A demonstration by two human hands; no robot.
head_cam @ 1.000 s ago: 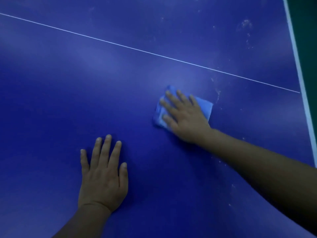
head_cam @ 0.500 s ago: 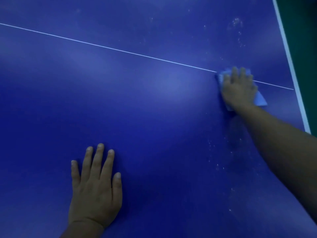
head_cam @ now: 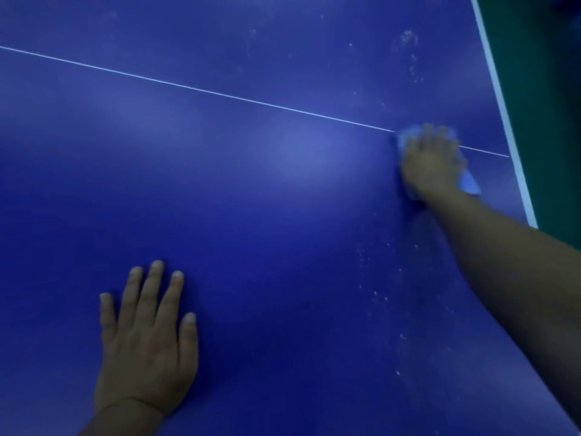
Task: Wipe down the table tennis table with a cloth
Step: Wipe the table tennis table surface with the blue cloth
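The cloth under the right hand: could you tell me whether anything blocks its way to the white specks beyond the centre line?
Nothing visible does. The cloth sits on the line under the right hand; only bare table separates it from the specks.

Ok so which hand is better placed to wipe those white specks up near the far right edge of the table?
Right. The right hand already presses the cloth on the white line, just below the specks. The left hand lies flat on the table, far off and without a cloth.
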